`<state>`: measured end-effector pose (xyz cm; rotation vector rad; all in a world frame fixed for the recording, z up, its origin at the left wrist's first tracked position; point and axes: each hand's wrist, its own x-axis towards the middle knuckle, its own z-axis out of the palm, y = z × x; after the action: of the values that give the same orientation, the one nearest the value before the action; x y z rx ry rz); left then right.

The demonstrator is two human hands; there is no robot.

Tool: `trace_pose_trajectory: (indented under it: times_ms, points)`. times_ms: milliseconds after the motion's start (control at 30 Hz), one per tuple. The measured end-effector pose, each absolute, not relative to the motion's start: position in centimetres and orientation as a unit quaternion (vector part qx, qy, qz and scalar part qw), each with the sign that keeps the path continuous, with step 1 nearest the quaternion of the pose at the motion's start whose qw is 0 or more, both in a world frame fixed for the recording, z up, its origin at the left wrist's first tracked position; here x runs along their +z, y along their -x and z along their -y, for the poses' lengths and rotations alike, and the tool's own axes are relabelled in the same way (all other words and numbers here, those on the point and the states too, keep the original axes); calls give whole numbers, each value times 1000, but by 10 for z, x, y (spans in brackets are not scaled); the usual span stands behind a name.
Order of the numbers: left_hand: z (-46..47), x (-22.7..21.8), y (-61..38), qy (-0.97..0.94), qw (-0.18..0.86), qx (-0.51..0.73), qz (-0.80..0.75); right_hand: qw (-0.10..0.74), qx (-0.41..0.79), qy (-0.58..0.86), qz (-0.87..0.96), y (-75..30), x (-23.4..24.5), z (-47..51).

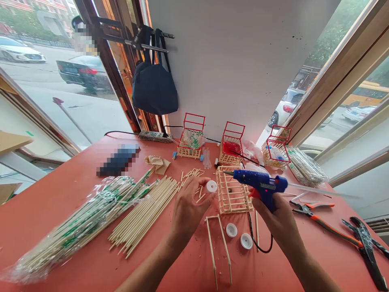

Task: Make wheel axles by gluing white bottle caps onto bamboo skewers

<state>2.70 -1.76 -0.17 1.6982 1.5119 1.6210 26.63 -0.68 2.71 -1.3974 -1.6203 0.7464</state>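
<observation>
Above the table (91, 267), the left hand (190, 202) pinched a white plastic cap (212, 186) just left of the wooden-stick basket (235, 211), while the right hand (281, 215) gripped a blue hot glue gun (258, 181) — long axis crosswise, nozzle (228, 172) pointing left near the cap, seemingly without touching it.

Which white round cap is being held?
The white round plastic cap pinched in the left hand; the other two lie on the red table.
</observation>
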Motion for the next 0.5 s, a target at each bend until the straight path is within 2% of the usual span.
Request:
trace_pose_trajectory:
  times_ms: [67,267,500]
  points:
    - [17,-4,-27,-601,173,570,-533,437,279,568,639,-266,27,9]
    - [16,-7,-29,-610,187,559,-529,428,404,501,634,-267,31,8]
    - [17,-9,-31,-611,200,551,-532,355,364,500,701,-280,19,14]
